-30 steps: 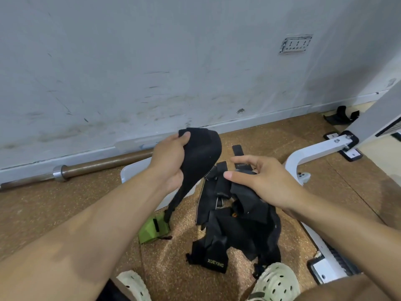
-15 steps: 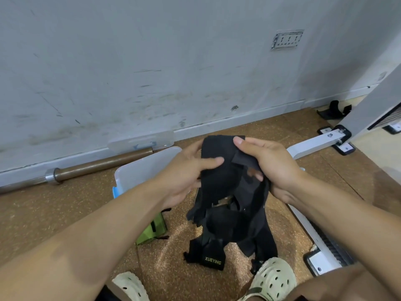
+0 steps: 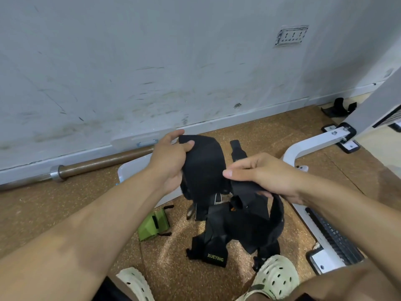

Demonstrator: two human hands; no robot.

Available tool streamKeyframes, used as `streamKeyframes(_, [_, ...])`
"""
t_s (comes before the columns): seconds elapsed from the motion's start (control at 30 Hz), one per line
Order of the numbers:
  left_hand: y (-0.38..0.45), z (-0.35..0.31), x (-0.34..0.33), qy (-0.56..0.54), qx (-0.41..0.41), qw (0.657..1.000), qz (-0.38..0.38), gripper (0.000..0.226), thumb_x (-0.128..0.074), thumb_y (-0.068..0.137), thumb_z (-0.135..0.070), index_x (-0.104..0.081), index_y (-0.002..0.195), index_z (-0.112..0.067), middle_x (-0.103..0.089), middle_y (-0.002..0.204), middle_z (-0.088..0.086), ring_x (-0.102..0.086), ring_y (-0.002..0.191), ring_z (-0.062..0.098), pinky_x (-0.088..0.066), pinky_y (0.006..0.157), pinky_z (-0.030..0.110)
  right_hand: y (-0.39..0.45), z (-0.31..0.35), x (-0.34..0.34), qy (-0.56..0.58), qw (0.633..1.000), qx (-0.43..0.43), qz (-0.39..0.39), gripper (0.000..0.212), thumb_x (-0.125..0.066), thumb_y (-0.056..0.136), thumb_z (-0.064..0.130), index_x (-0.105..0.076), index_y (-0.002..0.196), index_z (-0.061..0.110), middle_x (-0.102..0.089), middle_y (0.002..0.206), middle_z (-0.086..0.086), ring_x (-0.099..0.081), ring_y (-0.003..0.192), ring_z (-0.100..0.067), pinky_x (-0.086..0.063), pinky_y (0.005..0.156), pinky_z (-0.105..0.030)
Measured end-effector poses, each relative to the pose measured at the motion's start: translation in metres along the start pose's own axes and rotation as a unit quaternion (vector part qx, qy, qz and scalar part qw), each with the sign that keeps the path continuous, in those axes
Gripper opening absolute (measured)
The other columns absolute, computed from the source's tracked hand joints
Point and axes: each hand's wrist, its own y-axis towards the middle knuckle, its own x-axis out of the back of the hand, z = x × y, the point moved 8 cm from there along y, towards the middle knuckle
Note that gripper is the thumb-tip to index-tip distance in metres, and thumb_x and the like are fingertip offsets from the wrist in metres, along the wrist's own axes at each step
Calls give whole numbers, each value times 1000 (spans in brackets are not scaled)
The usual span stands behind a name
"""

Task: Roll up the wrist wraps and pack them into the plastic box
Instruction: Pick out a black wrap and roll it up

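Observation:
A wide black wrist wrap (image 3: 204, 166) is held up above the floor. My left hand (image 3: 171, 161) pinches its upper left edge between thumb and fingers. My right hand (image 3: 264, 174) grips the wrap's strap end lower right, thumb pointing left. Below them a pile of black wraps (image 3: 236, 231) lies on the cork floor, one marked XUEYING (image 3: 214, 257). A green wrap (image 3: 154, 224) lies left of the pile. The white plastic box (image 3: 132, 170) stands behind my left forearm, mostly hidden.
A brown barbell (image 3: 102, 165) lies along the wall base, with the box's clear lid (image 3: 138, 141) leaning on the wall. A white bench frame (image 3: 314, 144) stands at right. Another black strap (image 3: 237, 149) lies on the floor. My pale clogs (image 3: 275, 276) are at the bottom.
My right hand has slid from the wrap's top down and to the right, drawing the strap end out. My left hand still holds the upper edge.

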Motion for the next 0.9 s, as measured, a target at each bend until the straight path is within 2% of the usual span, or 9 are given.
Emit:
streamKeyframes(0.07, [-2, 2, -4, -11, 13, 1000, 12, 48, -64, 99, -9, -52, 144, -21, -69, 121, 12, -72, 99, 24, -62, 66, 32, 3, -2, -5, 17, 1000, 6, -18, 20, -74, 91, 42, -82, 96, 24, -63, 75, -14, -37, 56, -29, -28, 42, -23])
streamKeyframes(0.17, [-6, 11, -16, 6, 39, 997, 72, 72, -73, 93, -19, -36, 155, -19, -66, 132, 10, -73, 104, 25, -62, 78, 39, 8, 0, 7, 93, 991, 31, -86, 21, -74, 92, 34, -81, 93, 14, -59, 71, -15, -38, 47, -18, -28, 39, -20])
streamKeyframes(0.37, [-15, 23, -27, 123, 13, 983, 138, 84, -70, 94, -4, -25, 160, -33, -49, 153, 6, -68, 115, 24, -62, 82, 32, 9, -1, 19, 148, 981, 20, -124, 20, -70, 96, 34, -83, 102, 20, -64, 77, -15, -38, 42, -11, -38, 45, -17])
streamKeyframes(0.5, [-12, 14, -26, 92, -15, 989, 117, 81, -64, 96, 3, -28, 159, -34, -39, 160, 9, -66, 119, 27, -63, 78, 31, 6, -1, 16, 197, 974, 9, -111, 23, -67, 99, 28, -79, 115, 18, -75, 87, -10, -64, 52, -8, -52, 53, -16])
streamKeyframes(0.57, [-13, 9, -25, 90, -32, 990, 105, 80, -61, 97, 5, -27, 159, -33, -44, 155, 8, -68, 114, 24, -62, 80, 31, 4, 0, 16, 240, 966, 13, -100, 28, -65, 99, 23, -74, 123, 15, -80, 102, -9, -78, 82, -16, -61, 65, -22])
streamKeyframes(0.63, [-13, 5, -23, 88, -45, 991, 88, 79, -56, 99, 7, -25, 160, -34, -48, 149, 3, -69, 107, 19, -61, 83, 31, 0, 3, 17, 249, 964, 19, -93, 31, -64, 98, 22, -71, 128, 15, -79, 111, -8, -76, 104, -20, -63, 79, -24])
streamKeyframes(0.77, [-13, -2, -22, 81, -54, 992, 75, 80, -48, 102, 9, -21, 159, -40, -46, 133, -6, -69, 98, 14, -61, 81, 35, -11, 13, 14, 243, 968, 36, -52, 38, -63, 95, 16, -64, 133, 16, -77, 116, -14, -75, 107, -22, -60, 94, -34])
streamKeyframes(0.87, [-15, -2, -24, 81, -53, 992, 80, 81, -49, 102, 8, -20, 159, -42, -64, 95, -19, -72, 90, 15, -61, 86, 43, -18, 19, 4, 171, 981, 74, -45, 29, -70, 86, 21, -71, 112, 8, -74, 108, -27, -72, 100, -38, -47, 108, -59])
streamKeyframes(0.9, [-16, -2, -25, 85, -54, 991, 83, 82, -50, 102, 7, -20, 159, -42, -66, 93, -17, -73, 91, 16, -61, 86, 43, -19, 21, 3, 145, 983, 92, -62, 28, -73, 82, 24, -73, 104, 6, -73, 104, -31, -71, 98, -45, -46, 107, -63])
